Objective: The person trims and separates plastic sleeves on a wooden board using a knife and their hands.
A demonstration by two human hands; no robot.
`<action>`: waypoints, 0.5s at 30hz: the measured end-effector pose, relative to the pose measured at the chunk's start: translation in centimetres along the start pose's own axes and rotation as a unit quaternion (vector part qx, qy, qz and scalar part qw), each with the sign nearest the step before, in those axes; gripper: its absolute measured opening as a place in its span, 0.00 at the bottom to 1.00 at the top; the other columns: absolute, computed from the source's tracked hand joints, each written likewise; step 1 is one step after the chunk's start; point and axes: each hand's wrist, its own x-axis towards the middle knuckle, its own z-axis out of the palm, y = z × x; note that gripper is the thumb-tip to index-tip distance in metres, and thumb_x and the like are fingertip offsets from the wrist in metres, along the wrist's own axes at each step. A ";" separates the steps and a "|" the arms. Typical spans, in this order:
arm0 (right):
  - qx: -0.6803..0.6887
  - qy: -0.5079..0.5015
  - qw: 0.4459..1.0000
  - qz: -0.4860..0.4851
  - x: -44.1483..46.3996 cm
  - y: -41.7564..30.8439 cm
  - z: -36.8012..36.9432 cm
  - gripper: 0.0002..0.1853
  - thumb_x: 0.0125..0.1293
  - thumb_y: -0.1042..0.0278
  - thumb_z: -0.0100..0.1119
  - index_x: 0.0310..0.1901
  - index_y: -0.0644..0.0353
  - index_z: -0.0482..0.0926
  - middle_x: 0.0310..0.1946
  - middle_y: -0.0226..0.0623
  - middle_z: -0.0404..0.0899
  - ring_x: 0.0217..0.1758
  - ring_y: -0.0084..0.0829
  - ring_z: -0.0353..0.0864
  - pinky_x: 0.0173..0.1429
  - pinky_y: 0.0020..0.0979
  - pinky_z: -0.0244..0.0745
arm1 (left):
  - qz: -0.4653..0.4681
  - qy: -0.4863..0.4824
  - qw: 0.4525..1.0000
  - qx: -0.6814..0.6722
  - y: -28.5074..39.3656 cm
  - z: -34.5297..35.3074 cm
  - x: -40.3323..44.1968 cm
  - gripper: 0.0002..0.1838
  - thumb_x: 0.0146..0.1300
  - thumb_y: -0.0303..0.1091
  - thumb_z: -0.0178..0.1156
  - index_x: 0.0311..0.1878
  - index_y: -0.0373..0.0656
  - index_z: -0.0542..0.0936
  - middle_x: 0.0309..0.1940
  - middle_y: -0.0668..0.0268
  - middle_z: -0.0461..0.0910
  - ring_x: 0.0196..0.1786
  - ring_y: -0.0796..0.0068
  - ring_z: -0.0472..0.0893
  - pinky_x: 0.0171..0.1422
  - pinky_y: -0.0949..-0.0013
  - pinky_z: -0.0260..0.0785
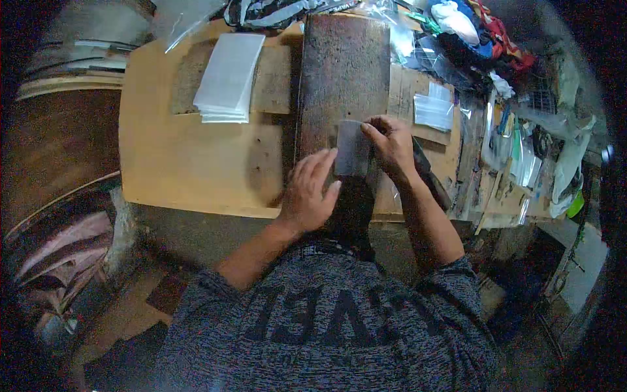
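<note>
A small, greyish, translucent plastic sheet [351,151] lies on the near end of a dark wooden board [346,59]. My right hand [393,145] pinches its upper right corner between thumb and fingertips. At the sheet's left edge, my left hand [312,193] has its fingers stretched out, with the fingertips close to or touching that edge; nothing is gripped in it. Whether the sheet is a single layer or a flat bag, I cannot tell.
Left of the board, a stack of whitish sheets [228,75] rests on the tan tabletop [176,160]. To the right sits a smaller pile of clear plastic sleeves [434,111]. Crumpled plastic and cloth [483,32] crowd the back right. A dark, long object [430,173] lies beside my right forearm.
</note>
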 end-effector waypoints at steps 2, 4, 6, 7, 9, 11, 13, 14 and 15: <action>-0.075 0.020 0.996 -0.041 0.1 0.4 0.3 0.11 0.57 0.60 0.64 0.33 0.61 0.82 0.28 0.45 0.79 0.35 0.41 0.79 0.42 0.36 0.73 | 0.016 -0.010 0.998 0.053 0.6 0.6 -0.2 0.31 0.58 0.35 0.57 0.66 0.41 0.64 0.64 0.53 0.64 0.67 0.54 0.61 0.68 0.53 0.52; -0.109 0.042 0.990 -0.081 -0.1 0.1 0.5 0.11 0.56 0.60 0.64 0.33 0.60 0.82 0.28 0.44 0.79 0.36 0.43 0.78 0.42 0.38 0.72 | 0.032 -0.020 0.994 0.106 1.4 1.2 -0.3 0.32 0.57 0.37 0.57 0.66 0.42 0.64 0.66 0.55 0.61 0.70 0.55 0.57 0.70 0.50 0.47; -0.143 0.063 0.980 -0.120 -0.4 0.0 0.8 0.11 0.56 0.61 0.64 0.32 0.60 0.82 0.28 0.44 0.78 0.36 0.44 0.77 0.42 0.39 0.72 | 0.041 -0.048 0.989 0.133 1.9 2.0 -0.4 0.30 0.54 0.38 0.58 0.62 0.41 0.69 0.70 0.57 0.56 0.73 0.57 0.51 0.69 0.44 0.43; -0.146 0.068 0.980 -0.115 -0.3 0.1 0.9 0.10 0.56 0.61 0.64 0.32 0.60 0.83 0.28 0.44 0.78 0.36 0.45 0.77 0.42 0.39 0.72 | 0.040 -0.051 0.989 0.133 1.7 2.6 -0.6 0.30 0.54 0.38 0.58 0.62 0.41 0.69 0.70 0.57 0.56 0.73 0.57 0.51 0.69 0.44 0.43; -0.149 0.072 0.980 -0.107 -0.3 0.1 1.1 0.10 0.56 0.61 0.64 0.32 0.59 0.83 0.29 0.44 0.79 0.36 0.45 0.77 0.42 0.40 0.72 | 0.056 -0.092 0.972 0.211 1.1 3.9 -0.9 0.27 0.53 0.40 0.57 0.55 0.37 0.74 0.73 0.59 0.48 0.75 0.59 0.47 0.68 0.38 0.40; -0.130 0.062 0.989 -0.038 -0.3 -0.2 1.1 0.11 0.57 0.62 0.65 0.34 0.63 0.82 0.32 0.44 0.78 0.37 0.41 0.77 0.44 0.34 0.71 | 0.044 -0.101 0.974 0.196 0.8 4.5 -1.0 0.25 0.53 0.41 0.56 0.53 0.37 0.75 0.74 0.60 0.47 0.75 0.60 0.46 0.68 0.38 0.39; -0.137 0.062 0.987 -0.047 -0.4 -0.4 1.0 0.11 0.57 0.62 0.65 0.35 0.62 0.82 0.32 0.44 0.78 0.37 0.41 0.77 0.44 0.34 0.71 | 0.032 -0.109 0.977 0.182 0.5 4.8 -0.9 0.24 0.53 0.41 0.56 0.51 0.37 0.76 0.74 0.61 0.46 0.76 0.61 0.45 0.69 0.38 0.38; -0.145 0.063 0.986 -0.059 -0.4 -0.3 1.0 0.11 0.57 0.63 0.65 0.35 0.62 0.82 0.32 0.44 0.78 0.37 0.41 0.77 0.44 0.34 0.71 | 0.031 -0.115 0.973 0.195 0.2 5.1 -1.0 0.22 0.51 0.40 0.57 0.49 0.39 0.78 0.75 0.61 0.44 0.76 0.61 0.43 0.69 0.38 0.37; -0.145 0.062 0.986 -0.057 -0.3 -0.1 1.0 0.11 0.57 0.63 0.65 0.35 0.62 0.82 0.32 0.44 0.78 0.37 0.41 0.77 0.44 0.34 0.71 | 0.030 -0.122 0.970 0.209 0.0 5.4 -1.1 0.21 0.49 0.39 0.58 0.46 0.41 0.80 0.75 0.62 0.42 0.77 0.62 0.41 0.70 0.38 0.35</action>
